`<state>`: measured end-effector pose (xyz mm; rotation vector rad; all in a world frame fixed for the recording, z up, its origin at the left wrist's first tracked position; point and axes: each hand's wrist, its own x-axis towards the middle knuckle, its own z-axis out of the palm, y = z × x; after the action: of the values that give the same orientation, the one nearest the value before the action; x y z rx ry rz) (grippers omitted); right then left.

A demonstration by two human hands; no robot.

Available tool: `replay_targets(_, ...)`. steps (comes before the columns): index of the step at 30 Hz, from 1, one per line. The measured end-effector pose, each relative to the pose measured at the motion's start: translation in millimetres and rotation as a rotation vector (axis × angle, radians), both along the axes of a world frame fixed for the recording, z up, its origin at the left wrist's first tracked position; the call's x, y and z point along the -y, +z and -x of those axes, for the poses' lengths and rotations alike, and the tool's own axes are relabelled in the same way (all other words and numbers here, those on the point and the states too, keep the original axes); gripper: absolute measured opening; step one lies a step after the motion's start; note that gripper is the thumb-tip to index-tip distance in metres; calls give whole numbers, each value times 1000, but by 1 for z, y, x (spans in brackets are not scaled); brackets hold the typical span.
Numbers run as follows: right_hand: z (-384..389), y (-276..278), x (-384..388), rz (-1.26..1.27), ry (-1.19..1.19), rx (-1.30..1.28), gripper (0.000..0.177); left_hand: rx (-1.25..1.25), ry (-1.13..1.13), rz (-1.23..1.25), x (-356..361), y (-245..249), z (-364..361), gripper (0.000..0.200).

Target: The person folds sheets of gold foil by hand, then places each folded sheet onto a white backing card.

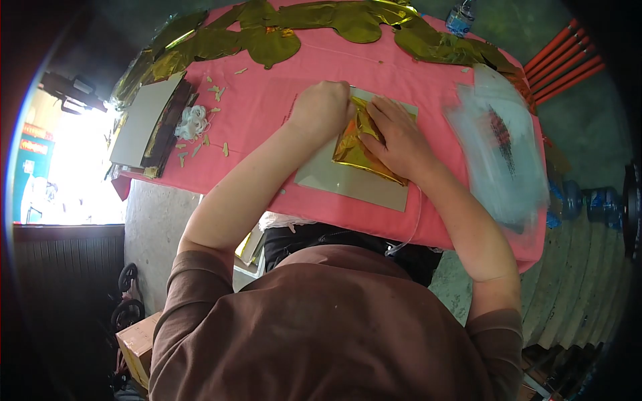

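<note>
A folded gold foil balloon (364, 154) lies flat on a grey cardboard sheet (374, 190) on the pink-covered table. My right hand (399, 137) rests over its right side, fingers stretched out and pressing on the foil. At the upper left edge of the foil, my left hand (324, 107) is closed in a fist. Its fingertips are turned away, so what they grip is hidden. Under my hands, a clear plastic bag (284, 100) with small print seems to lie on the cloth.
Flattened gold foil balloons (271, 43) line the far edge of the pink tablecloth (241, 144). At left stand stacked cardboard sheets (144, 123), a bundle of white string (192, 123) and small scattered scraps (215, 90). Clear plastic bags (498, 147) are piled at right; a water bottle (460, 19) is behind.
</note>
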<state>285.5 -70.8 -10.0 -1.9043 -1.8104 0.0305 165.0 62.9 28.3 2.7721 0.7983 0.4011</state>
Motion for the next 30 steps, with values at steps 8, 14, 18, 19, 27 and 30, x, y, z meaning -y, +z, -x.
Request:
replay_targets(8,0,0,1,-1,0,-30,53,0,-124,214,6,-2,20,28)
replay_targets(14,-11,-2,-4,-22,35,-159,50,183,-362,-103,11,-27,40,36)
replay_targets(18,-33,30,0,104,-151,-535,41,157,-347,-107,12,-26,42,41)
replay_targets(19,-40,37,2,104,-160,-372,36,152,-352,-112,12,-26,42,42)
replay_targets(27,-64,26,-15,242,-51,-67,20,166,-351,-133,11,-29,40,39)
replay_targets(30,-63,24,-14,240,-84,14,17,197,-354,-156,11,-30,41,36)
